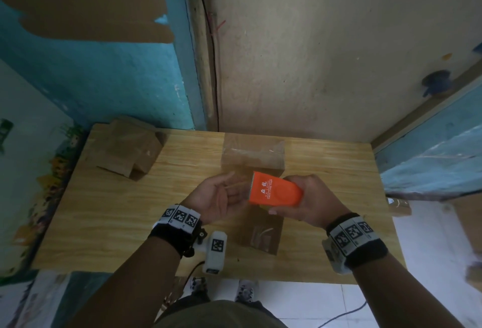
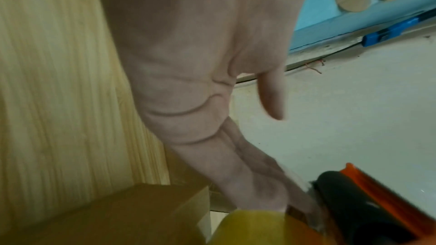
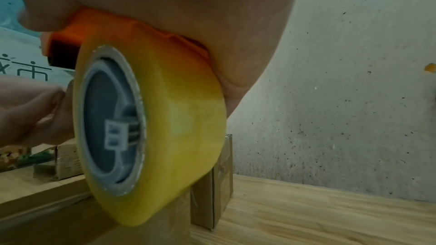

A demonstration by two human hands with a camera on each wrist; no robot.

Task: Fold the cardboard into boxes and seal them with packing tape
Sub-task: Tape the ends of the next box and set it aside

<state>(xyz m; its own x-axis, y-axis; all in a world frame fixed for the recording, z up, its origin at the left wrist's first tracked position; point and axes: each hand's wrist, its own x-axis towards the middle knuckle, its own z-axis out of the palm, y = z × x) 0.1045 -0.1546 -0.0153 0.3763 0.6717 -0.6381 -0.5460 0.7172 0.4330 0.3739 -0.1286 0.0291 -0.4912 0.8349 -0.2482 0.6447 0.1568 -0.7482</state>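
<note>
Cardboard box (image 1: 252,156) stood taped on the table (image 1: 326,197).
Right hand (image 1: 307,202) gripped the orange tape dispenser (image 1: 273,189); left hand (image 1: 221,197) had relaxed, straight fingers.

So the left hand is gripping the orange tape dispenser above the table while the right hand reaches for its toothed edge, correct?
Hands are swapped. The head view shows the right hand gripping the orange tape dispenser above the table, while the left hand reaches for its toothed edge.

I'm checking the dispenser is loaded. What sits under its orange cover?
A yellowish tape roll on a grey hub sits under the orange dispenser, which the right hand grips. The tape's free end is not clearly visible.
</note>
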